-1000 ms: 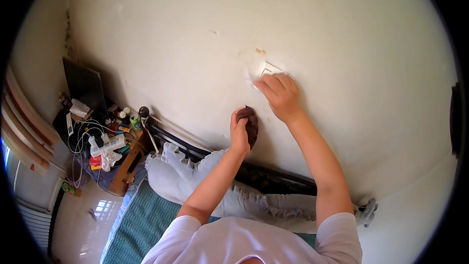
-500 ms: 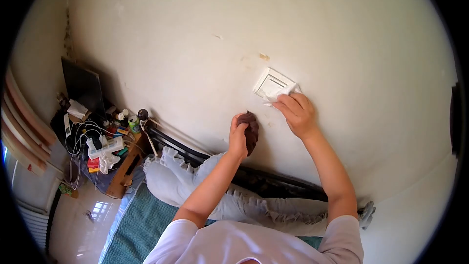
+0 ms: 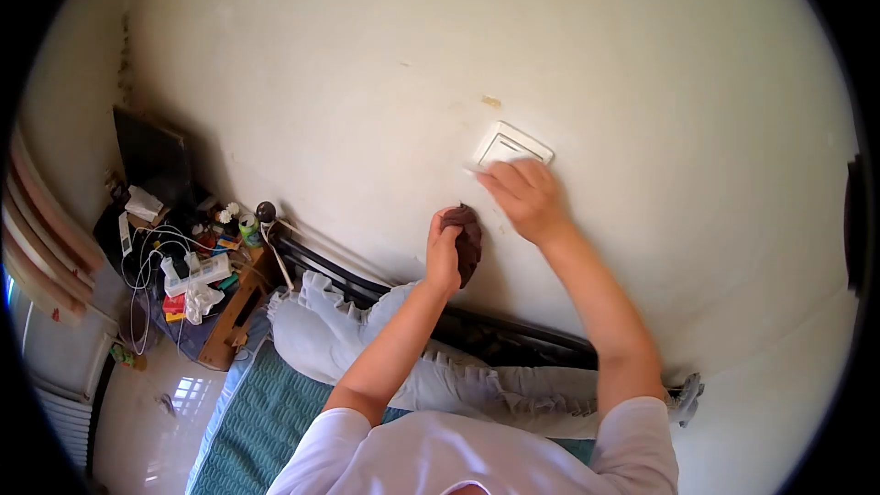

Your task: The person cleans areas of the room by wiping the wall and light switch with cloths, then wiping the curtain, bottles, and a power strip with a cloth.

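On the wall sits a white light switch (image 3: 519, 139), its lower part covered by my right hand (image 3: 527, 197). The fingers of that hand are closed on a thin white tissue (image 3: 474, 170), of which only a small edge shows at the switch's lower left corner. Below and to the left, my left hand (image 3: 443, 252) is wrapped round a bunched dark brown cloth (image 3: 468, 243), held a little away from the switch.
A bed with a green quilt (image 3: 266, 422) and grey ruffled pillows (image 3: 321, 330) lies below, its black headboard rail (image 3: 330, 268) along the wall. At left, a cluttered desk holds a monitor (image 3: 154, 163), a power strip (image 3: 199, 275), cables and a green can (image 3: 248, 229).
My right hand has slid left along the switch from its lower right corner towards its lower left, taking the tissue with it. The left hand stays nearly in place with the cloth.
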A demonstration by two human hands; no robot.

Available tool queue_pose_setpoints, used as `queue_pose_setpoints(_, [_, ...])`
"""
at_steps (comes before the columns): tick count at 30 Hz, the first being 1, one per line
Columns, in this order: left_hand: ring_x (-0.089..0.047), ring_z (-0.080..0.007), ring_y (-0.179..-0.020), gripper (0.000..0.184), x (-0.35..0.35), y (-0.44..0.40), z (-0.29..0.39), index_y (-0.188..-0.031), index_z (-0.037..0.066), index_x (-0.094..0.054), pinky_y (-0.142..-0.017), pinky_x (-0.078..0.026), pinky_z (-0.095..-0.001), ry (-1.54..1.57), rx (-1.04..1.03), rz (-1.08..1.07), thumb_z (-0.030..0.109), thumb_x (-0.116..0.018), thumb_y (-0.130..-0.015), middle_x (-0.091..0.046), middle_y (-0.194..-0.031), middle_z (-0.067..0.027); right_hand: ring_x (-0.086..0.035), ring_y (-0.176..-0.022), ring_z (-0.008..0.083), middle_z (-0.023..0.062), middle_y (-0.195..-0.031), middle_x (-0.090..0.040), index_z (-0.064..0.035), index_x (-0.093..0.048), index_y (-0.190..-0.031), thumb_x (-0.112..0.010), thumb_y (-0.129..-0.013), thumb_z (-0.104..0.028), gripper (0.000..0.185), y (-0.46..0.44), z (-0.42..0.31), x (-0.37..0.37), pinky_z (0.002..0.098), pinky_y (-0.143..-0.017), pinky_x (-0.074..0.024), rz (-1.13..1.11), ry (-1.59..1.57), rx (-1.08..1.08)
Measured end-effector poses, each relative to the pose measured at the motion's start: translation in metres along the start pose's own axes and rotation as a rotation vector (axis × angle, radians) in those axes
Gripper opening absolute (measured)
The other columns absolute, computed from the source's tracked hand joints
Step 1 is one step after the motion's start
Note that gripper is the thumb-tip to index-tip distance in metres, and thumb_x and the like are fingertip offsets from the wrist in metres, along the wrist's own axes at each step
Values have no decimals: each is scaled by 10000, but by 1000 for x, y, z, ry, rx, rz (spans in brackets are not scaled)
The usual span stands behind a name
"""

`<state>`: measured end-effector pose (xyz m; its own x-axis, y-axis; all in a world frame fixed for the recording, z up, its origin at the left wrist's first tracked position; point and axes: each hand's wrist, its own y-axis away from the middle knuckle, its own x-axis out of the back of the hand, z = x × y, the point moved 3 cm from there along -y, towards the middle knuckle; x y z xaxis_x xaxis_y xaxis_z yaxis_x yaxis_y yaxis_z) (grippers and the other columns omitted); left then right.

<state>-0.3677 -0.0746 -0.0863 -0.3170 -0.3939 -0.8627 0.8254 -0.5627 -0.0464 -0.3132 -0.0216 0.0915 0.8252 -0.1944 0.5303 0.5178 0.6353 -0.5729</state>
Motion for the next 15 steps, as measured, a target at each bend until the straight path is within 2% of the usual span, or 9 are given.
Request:
queue_pose_setpoints(3, [-570, -172, -808, 300, -3, 1, 6, -1163, 81, -489, -681, -502, -303, 64, 13, -39, 40, -409, -877, -573, -950, -70, -532, -781, 171, -8, -935, -590, -71, -669, -830, -679, -767, -102, 72, -13, -8, -5, 301, -665, -449, 39, 46, 18])
queue_pose_setpoints(8, [-581, -184, -850, 324, -3, 3, 6, -1172, 75, -516, -721, -507, -315, 35, 53, 4, 17, -394, -877, -589, -963, -80, -527, -780, 172, -12, -945, -589, -67, -671, -830, -678, -764, -89, 70, 43, -1, 13, 302, -656, -447, -17, 65, 12])
queue_pose_setpoints(12, [-580, -188, -851, 323, 1, -2, -2, -1170, 74, -518, -723, -506, -318, 26, 6, -20, 19, -395, -876, -589, -966, -84, -533, -780, 179, -15, -949, -596, -72, -695, -870, -709, -736, -98, 137, -5, -12, -11, 321, -623, -443, -5, -12, -1])
queue_pose_setpoints(15, [-578, -188, -845, 319, -1, -1, 2, -1165, 73, -520, -715, -504, -318, 82, 11, -16, 26, -399, -874, -588, -966, -83, -532, -776, 174, -21, -937, -598, -76, -696, -865, -718, -724, -90, 144, -2, -14, -7, 317, -616, -440, 2, 6, -7])
